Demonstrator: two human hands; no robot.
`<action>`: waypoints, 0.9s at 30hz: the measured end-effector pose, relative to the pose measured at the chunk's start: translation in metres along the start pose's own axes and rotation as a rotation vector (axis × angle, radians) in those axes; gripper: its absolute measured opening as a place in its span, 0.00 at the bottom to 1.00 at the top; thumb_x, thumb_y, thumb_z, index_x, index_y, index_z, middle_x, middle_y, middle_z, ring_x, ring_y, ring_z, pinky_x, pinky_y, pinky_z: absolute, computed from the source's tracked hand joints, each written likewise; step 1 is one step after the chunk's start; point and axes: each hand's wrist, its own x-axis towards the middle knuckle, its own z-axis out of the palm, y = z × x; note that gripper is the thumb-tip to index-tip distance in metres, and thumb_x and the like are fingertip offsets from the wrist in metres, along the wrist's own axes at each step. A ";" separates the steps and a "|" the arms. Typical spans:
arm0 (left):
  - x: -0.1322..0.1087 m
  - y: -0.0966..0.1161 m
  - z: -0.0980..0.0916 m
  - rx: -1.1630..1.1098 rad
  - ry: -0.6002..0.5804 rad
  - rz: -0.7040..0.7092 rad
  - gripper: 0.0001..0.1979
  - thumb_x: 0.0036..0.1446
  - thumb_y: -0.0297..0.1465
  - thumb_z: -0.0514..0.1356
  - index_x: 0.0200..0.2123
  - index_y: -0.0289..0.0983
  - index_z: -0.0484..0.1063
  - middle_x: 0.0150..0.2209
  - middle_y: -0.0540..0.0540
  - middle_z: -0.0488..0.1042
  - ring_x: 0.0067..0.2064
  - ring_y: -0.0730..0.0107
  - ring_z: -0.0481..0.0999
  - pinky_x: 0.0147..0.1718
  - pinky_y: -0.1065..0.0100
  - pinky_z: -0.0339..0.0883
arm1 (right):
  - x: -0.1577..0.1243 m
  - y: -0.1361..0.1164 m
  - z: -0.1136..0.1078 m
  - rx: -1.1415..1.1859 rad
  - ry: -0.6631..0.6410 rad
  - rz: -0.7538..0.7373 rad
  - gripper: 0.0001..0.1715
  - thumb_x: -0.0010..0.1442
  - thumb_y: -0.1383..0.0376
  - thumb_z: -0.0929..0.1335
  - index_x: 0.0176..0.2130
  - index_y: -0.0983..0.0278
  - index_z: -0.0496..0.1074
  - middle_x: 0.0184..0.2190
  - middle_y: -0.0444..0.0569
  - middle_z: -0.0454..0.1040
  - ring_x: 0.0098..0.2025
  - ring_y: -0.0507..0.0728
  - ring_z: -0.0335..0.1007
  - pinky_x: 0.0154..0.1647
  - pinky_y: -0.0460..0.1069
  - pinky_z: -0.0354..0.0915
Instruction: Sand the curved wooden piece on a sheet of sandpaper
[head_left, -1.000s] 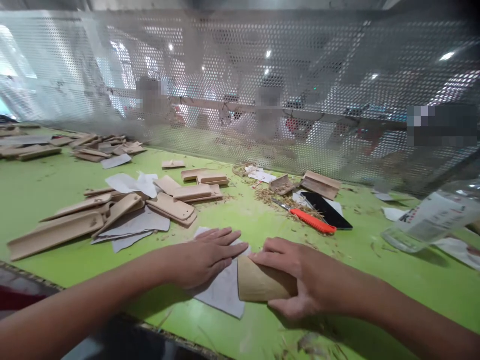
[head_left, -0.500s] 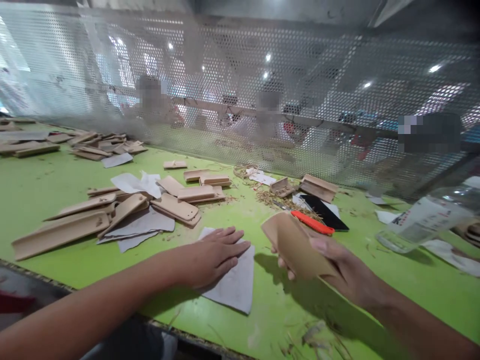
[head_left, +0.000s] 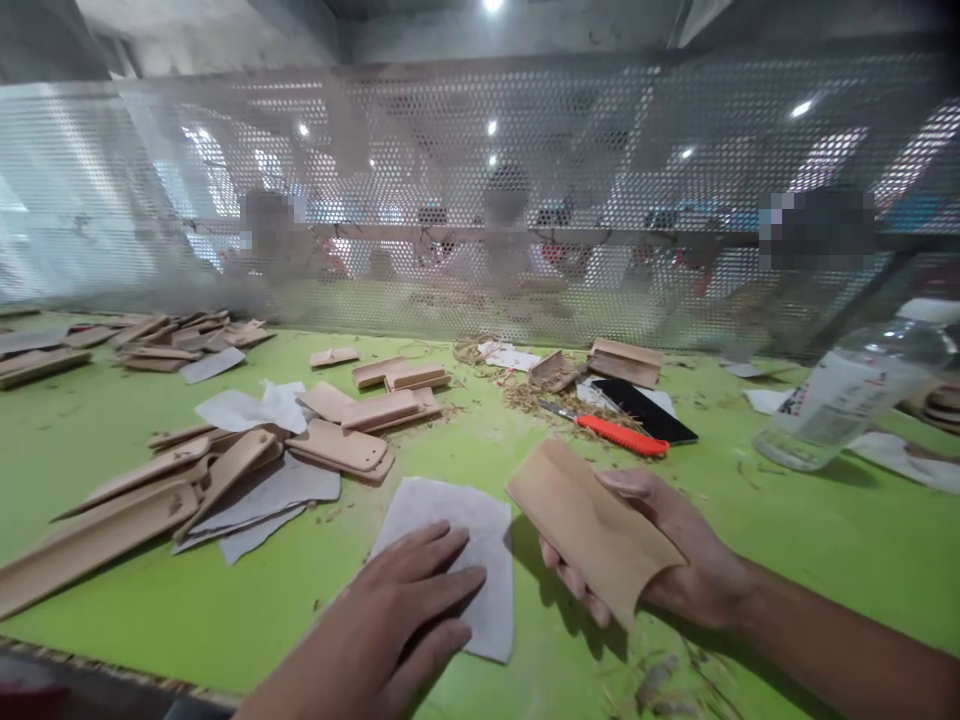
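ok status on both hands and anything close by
Left hand open over white paper. Right hand gripping curved brown piece. Red knife lies beyond.

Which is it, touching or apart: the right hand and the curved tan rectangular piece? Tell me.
Touching: the head view shows the right hand gripping the curved tan piece, thumb against its edge.

Sheet (head_left: 450, 500) on table (head_left: 187, 620) — wooden pieces (head_left: 337, 445) left, bottle (head_left: 840, 400) right

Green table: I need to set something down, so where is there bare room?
Mostly bare table shows between the bottle and right hand, and at left between the far wooden pile and near wooden pieces. It is crowded around the orange knife, black slab and shavings.
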 end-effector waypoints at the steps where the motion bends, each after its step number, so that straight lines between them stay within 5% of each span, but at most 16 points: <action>1: -0.001 -0.003 0.003 -0.001 0.020 0.004 0.19 0.73 0.36 0.59 0.64 0.49 0.72 0.68 0.48 0.67 0.69 0.54 0.67 0.65 0.54 0.65 | 0.000 0.001 -0.001 -0.005 -0.007 -0.003 0.32 0.63 0.46 0.63 0.43 0.71 0.78 0.38 0.62 0.81 0.34 0.61 0.80 0.32 0.52 0.75; 7: 0.001 -0.006 0.008 0.003 0.098 0.032 0.19 0.71 0.35 0.60 0.63 0.51 0.74 0.67 0.50 0.69 0.66 0.53 0.71 0.64 0.55 0.67 | -0.004 0.002 -0.003 -0.178 -0.010 -0.068 0.33 0.62 0.44 0.64 0.44 0.69 0.78 0.39 0.62 0.81 0.33 0.61 0.79 0.34 0.52 0.74; 12: 0.002 -0.006 0.008 0.045 0.082 0.044 0.18 0.71 0.36 0.59 0.62 0.49 0.75 0.67 0.49 0.70 0.66 0.53 0.71 0.64 0.56 0.66 | -0.008 0.004 -0.002 -0.340 0.003 -0.125 0.32 0.62 0.44 0.66 0.54 0.63 0.76 0.39 0.58 0.81 0.37 0.64 0.80 0.39 0.55 0.74; 18: 0.003 -0.009 0.010 0.076 0.070 0.051 0.19 0.71 0.37 0.59 0.62 0.49 0.75 0.67 0.49 0.70 0.65 0.52 0.72 0.63 0.55 0.67 | -0.009 0.005 -0.003 -0.359 -0.055 -0.160 0.36 0.60 0.44 0.68 0.58 0.65 0.74 0.42 0.59 0.81 0.39 0.62 0.80 0.42 0.54 0.75; 27: 0.003 -0.011 0.012 0.082 0.072 0.063 0.19 0.71 0.38 0.59 0.62 0.49 0.75 0.67 0.50 0.69 0.65 0.52 0.72 0.63 0.56 0.67 | -0.010 0.001 0.004 -0.297 -0.101 -0.140 0.30 0.61 0.47 0.69 0.52 0.64 0.78 0.43 0.58 0.82 0.39 0.61 0.81 0.40 0.53 0.75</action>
